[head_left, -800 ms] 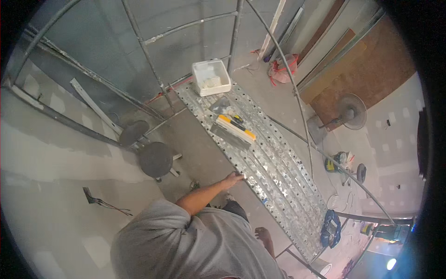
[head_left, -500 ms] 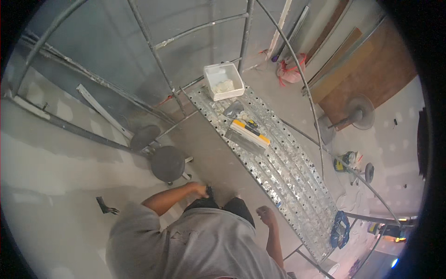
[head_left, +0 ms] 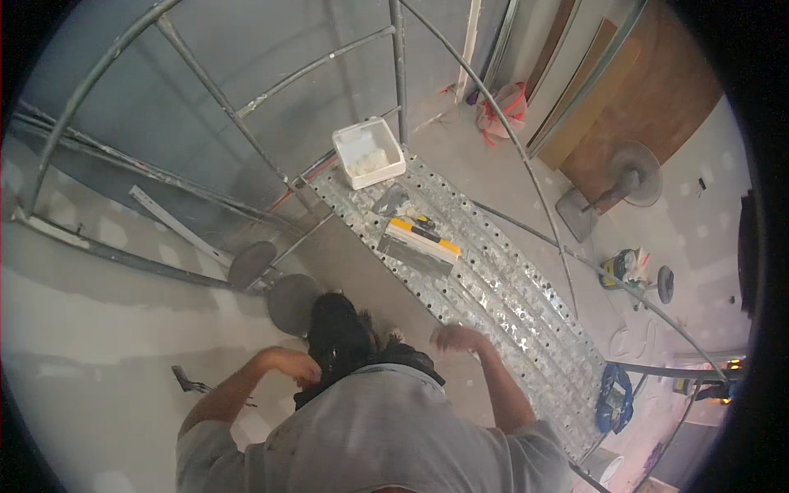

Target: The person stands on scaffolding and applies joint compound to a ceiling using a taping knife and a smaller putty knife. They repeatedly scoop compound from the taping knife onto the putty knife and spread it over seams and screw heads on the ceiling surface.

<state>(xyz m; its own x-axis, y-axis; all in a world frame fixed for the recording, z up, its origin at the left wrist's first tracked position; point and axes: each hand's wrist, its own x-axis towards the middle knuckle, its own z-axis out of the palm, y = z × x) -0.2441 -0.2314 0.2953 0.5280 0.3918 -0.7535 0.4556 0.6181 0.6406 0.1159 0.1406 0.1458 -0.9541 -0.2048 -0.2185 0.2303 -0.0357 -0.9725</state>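
Note:
Beside my raised left thigh hangs my left hand (head_left: 294, 365), its fingers blurred and partly turned away. My right hand (head_left: 460, 338) is bent at the wrist over the near edge of the perforated metal platform (head_left: 526, 337); motion smears its fingers, and I see nothing held in it. Farther along the platform lie a wide putty knife (head_left: 419, 249) with a yellow and black handle edge, a grey scraper-like piece (head_left: 391, 200) and a small yellow and black tool (head_left: 425, 223). At its far end stands a white tub (head_left: 368, 154) with whitish paste inside.
Scaffold pipes (head_left: 205, 74) rise at the far left; a diagonal brace (head_left: 526, 164) crosses on the right. Round dark stools (head_left: 293, 304) stand by my left leg. A standing fan (head_left: 631, 174), a bucket (head_left: 622, 269) and a blue bag (head_left: 614, 400) lie to the right.
My left hand has moved left and down, beside my thigh. My right hand has moved up and left, to the platform's edge. My left leg has come up and forward, toward the stool.

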